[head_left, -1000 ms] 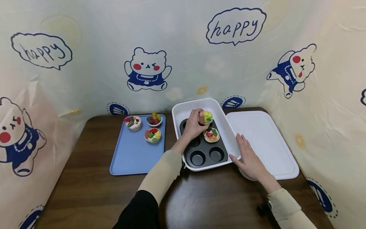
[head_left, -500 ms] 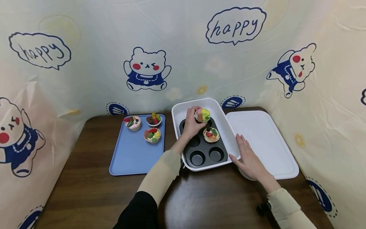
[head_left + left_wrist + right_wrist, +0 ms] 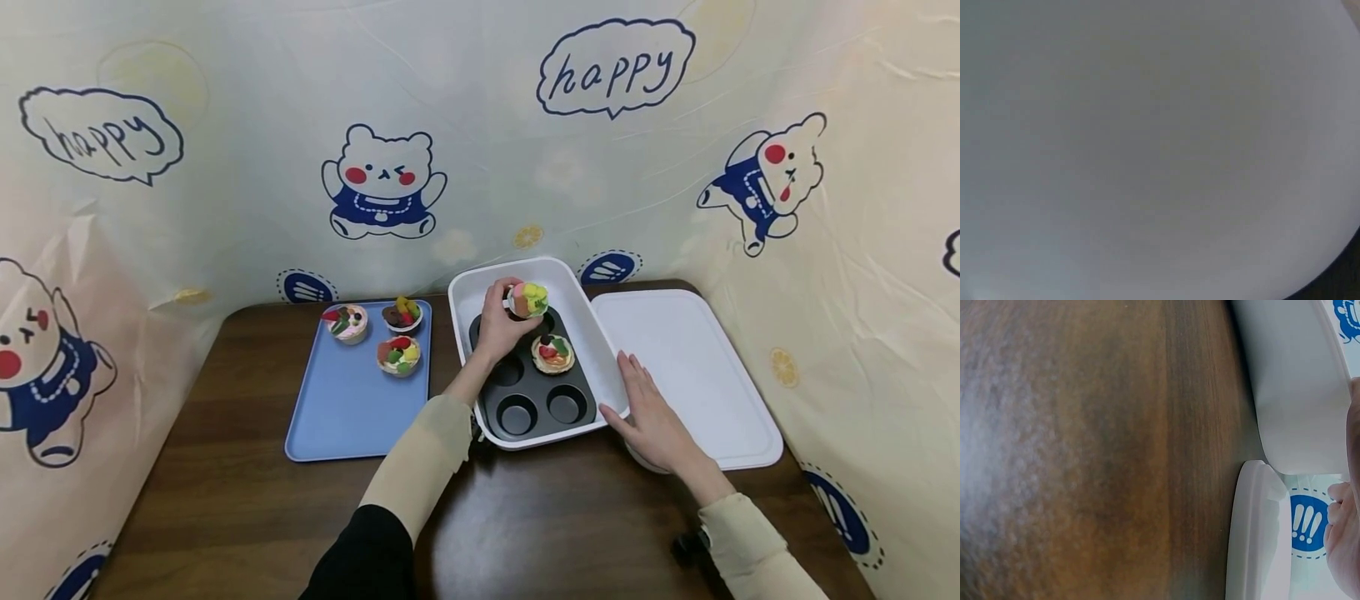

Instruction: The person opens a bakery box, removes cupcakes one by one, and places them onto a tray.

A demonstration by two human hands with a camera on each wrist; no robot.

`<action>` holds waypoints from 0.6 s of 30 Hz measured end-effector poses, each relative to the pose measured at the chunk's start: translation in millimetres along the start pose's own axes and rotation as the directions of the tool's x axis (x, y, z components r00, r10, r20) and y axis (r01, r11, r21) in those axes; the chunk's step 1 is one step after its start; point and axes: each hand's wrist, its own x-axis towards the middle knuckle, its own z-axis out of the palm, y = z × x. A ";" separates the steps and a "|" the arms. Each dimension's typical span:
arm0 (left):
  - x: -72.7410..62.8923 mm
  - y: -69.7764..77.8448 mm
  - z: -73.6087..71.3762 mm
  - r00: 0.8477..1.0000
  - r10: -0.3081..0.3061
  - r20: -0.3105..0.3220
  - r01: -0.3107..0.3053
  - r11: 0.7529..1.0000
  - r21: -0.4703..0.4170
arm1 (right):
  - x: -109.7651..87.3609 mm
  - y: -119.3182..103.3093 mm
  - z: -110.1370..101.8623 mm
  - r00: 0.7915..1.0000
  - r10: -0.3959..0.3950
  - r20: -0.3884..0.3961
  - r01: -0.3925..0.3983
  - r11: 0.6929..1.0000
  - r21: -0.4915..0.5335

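The left hand [image 3: 504,327] holds a toy cupcake [image 3: 529,300] between the thumb and the curled fingers. The topping of this cupcake is yellow, green and pink, and its top leans a little toward the camera. The cupcake is above the far end of a dark muffin pan [image 3: 542,390], which lies inside a white deep box [image 3: 589,358]. I cannot tell whether its bottom touches the pan. In the middle row of the pan, the right cup holds a second cupcake [image 3: 553,354] with red and green pieces on it. The two cups of the near row are bare.

The right hand [image 3: 654,410] is open, with its fingers quite straight, and it rests at the right near corner of the box. Beside the box, to the right, lies a white flat tray [image 3: 693,367], partly under this hand. To the left there is a blue tray [image 3: 352,417], which carries three cupcakes [image 3: 399,356] near its far edge. All stands on a brown wooden surface [image 3: 225,467]. Behind it hangs a pale cloth [image 3: 480,150] with printed bears and the word "happy".
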 end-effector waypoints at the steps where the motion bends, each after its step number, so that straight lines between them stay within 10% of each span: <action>1: 0.0 0.4 0.0 1.000 0.000 0.000 0.000 1.000 0.000 | 0.2 0.0 -0.1 1.000 0.002 0.001 -0.002 1.000 0.001; 18: 1.1 -1.0 -2.4 1.000 -0.003 -0.006 0.002 0.997 -0.074 | 0.7 -2.4 -1.4 1.000 0.009 0.014 -0.009 1.000 0.002</action>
